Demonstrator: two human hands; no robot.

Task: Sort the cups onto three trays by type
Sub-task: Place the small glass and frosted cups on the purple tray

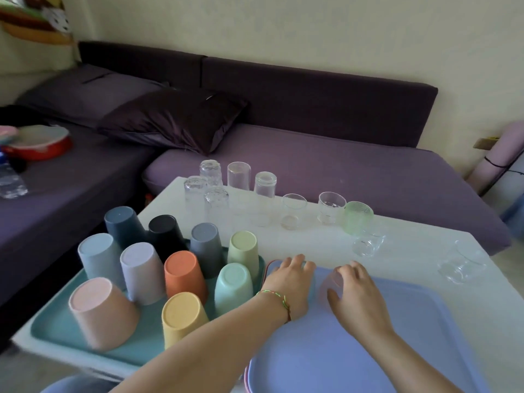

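Desk [312, 239], white, in front of a purple sofa [340, 171] with a dark cushion [175, 120].

Teal tray [56, 336] sits at the near left of the desk. I count ten plastic cups [184, 273] on it, all upside down and packed close, in mixed colours: orange, yellow, mint, pink, lilac, greys and blues.

Blue tray [354, 364] lies at the near centre, just beside the teal one. A pink tray edge [246, 375] shows beneath it at the near left.

Right hand [357, 296] is over the far part of the blue tray. Its fingers [357, 268] curl round a pink cup [331, 282], see-through and blurred. The cup sits low at the tray's surface; I cannot tell whether it touches.

Left hand [289, 282] is at the far left corner of the blue tray, with a thread bracelet [278, 302] on the wrist. Its fingers [300, 262] bend downward together. A pale blue shape shows just under them, but I cannot tell whether they hold it.

Clear glasses [239, 175] stand in a loose row along the far side of the desk, tall ones to the left and short ones to the right. A green glass [357, 217] stands at the right end of the row, with a small clear glass [368, 242] just in front of it. One more short glass [460, 262] stands well apart, near the right edge.
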